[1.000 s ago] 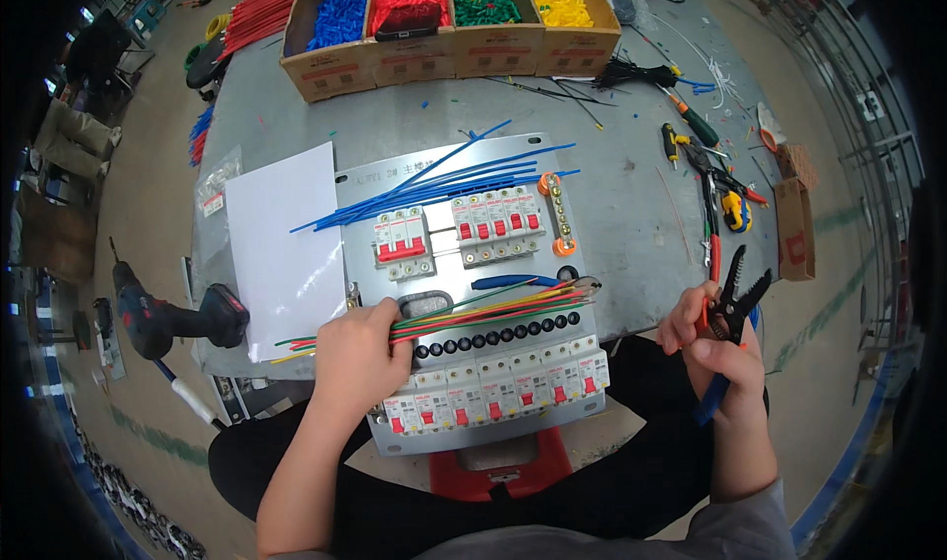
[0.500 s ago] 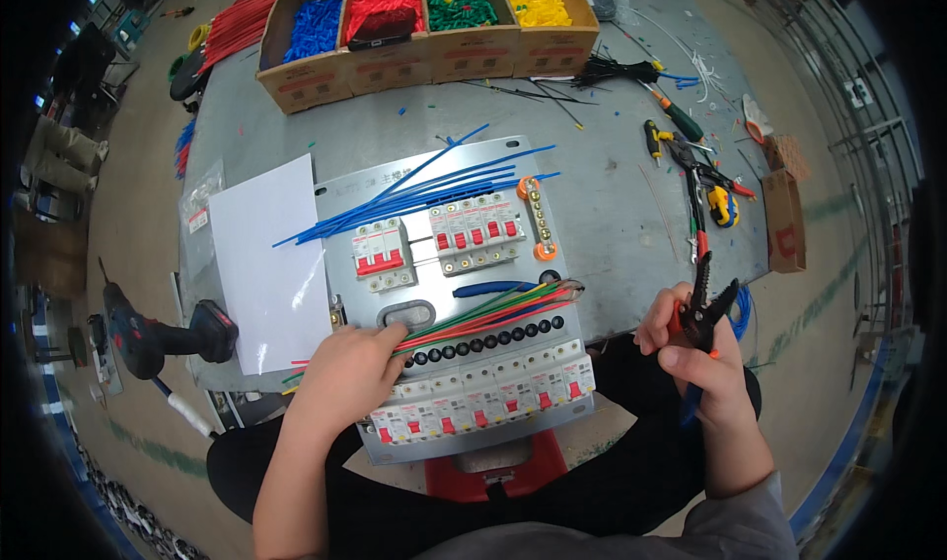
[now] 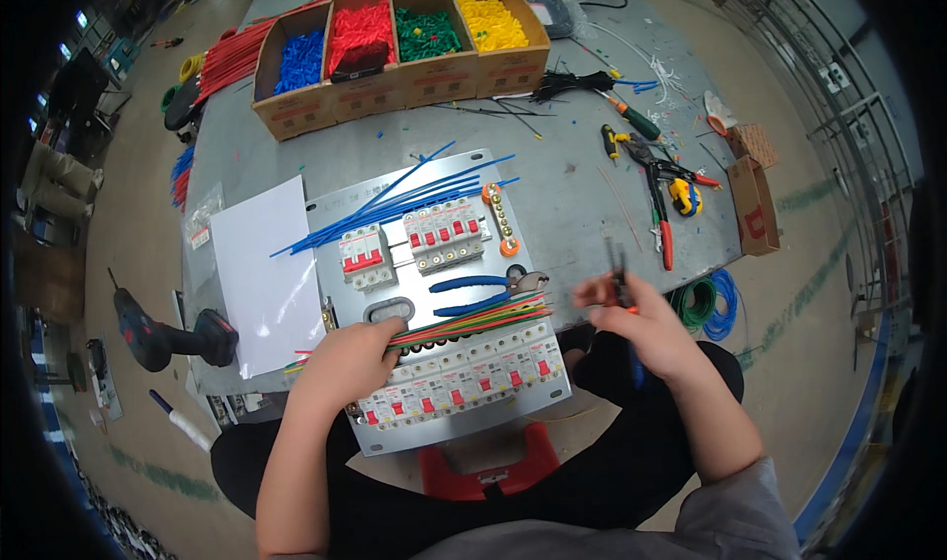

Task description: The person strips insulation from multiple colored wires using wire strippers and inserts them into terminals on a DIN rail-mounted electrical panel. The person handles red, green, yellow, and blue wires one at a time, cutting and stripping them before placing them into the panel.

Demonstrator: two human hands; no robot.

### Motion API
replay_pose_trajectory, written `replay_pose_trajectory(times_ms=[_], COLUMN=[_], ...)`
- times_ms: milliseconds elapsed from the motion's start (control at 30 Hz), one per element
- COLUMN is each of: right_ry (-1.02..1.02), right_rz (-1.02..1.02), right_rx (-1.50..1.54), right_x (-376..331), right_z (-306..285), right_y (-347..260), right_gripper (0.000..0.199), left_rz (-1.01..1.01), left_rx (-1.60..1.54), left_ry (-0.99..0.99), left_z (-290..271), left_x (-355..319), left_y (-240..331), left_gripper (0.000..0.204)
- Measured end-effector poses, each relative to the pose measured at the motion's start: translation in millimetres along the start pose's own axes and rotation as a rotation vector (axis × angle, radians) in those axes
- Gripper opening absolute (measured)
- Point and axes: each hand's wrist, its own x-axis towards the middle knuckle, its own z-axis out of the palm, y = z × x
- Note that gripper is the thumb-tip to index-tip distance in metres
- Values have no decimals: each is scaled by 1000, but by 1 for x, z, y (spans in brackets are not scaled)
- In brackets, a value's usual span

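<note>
My left hand (image 3: 353, 363) is closed on the left part of a bundle of red, green and yellow wires (image 3: 473, 325), laid across a metal mounting plate (image 3: 523, 390). To the right of the plate my right hand (image 3: 641, 328) grips wire strippers (image 3: 619, 286) with dark jaws pointing up, blurred by motion. Below the wires runs a row of small breakers (image 3: 456, 382) with red switches. Farther up the plate are a three-lever breaker (image 3: 364, 256), a wider breaker group (image 3: 444, 234) and a brass terminal bar (image 3: 502, 220). Blue-handled cutting pliers (image 3: 473, 284) lie just beyond the bundle.
Blue wires (image 3: 395, 202) lie over the plate's far part. A white sheet (image 3: 261, 274) and a cordless drill (image 3: 178, 338) are at left. A cardboard box (image 3: 424, 76) of coloured caps stands at the back. Cable cutters (image 3: 659, 205) and a tape measure (image 3: 686, 197) lie at right.
My right hand has moved left toward the plate with the wire strippers. My left hand stays on the wires. The view has shifted, and the pliers beyond the bundle show more fully.
</note>
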Motion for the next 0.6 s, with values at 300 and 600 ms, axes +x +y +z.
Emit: replay_pose_trajectory(times_ms=[300, 600], right_ry=[-38, -34], right_rz=[135, 217], right_rx=[-111, 238], right_x=[27, 18], right_z=[21, 37], right_y=[66, 53], right_gripper=[33, 19], left_rz=[-26, -28], left_rx=[-15, -64], left_ry=[-43, -95], left_z=[0, 2], left_x=[3, 14], left_y=[2, 12], left_gripper=[35, 33])
